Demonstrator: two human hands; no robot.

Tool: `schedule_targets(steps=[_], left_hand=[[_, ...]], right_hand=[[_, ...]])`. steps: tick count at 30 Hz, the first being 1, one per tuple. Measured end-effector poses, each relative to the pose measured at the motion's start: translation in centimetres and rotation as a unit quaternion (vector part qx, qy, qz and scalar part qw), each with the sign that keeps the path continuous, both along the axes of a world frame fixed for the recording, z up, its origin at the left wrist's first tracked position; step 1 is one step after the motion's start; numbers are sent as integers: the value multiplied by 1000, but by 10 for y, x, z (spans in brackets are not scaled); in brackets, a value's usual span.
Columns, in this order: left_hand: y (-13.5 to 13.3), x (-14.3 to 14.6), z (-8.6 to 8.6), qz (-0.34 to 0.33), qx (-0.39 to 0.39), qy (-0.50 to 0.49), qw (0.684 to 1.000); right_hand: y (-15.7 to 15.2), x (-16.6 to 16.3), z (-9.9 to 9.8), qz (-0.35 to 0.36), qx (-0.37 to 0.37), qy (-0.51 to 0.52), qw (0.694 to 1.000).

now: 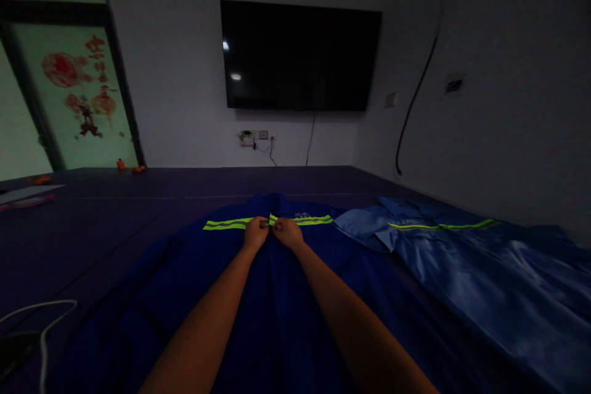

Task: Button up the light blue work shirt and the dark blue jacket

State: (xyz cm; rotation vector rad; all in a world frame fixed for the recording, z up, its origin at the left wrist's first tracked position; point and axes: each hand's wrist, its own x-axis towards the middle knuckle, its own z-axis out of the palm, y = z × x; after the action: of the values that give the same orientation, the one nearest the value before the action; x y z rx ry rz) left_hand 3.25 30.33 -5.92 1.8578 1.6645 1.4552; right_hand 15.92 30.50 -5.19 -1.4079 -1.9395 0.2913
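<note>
A dark blue work jacket [277,295] with a yellow-green reflective stripe [226,223] across its chest lies spread out in front of me, collar pointing away. My left hand [256,234] pinches the jacket's front edge where the stripe meets the middle opening. Just beside it, my right hand [288,233] has its fingers closed on the opposite front edge at the same height. The fingertips nearly meet over the front placket. Whether a button or snap sits between them is too small and dark to tell.
A lighter blue work garment [462,277] with a similar stripe lies to the right. At lower left are a white cable [44,345] and a dark flat object [18,351]. A television [302,58] hangs on the far wall; a black cable [420,80] dangles on the right wall.
</note>
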Motion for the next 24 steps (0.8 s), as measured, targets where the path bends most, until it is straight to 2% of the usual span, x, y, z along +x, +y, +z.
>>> schedule_targets(steps=[8,24], left_hand=[[-5,1,4,23,16,-5,1000],[-5,3,4,-18,26,-8,999]], right_hand=[[-1,0,2,-9,-17,-40,999],[-6,0,8,-14,-31,-72,997]])
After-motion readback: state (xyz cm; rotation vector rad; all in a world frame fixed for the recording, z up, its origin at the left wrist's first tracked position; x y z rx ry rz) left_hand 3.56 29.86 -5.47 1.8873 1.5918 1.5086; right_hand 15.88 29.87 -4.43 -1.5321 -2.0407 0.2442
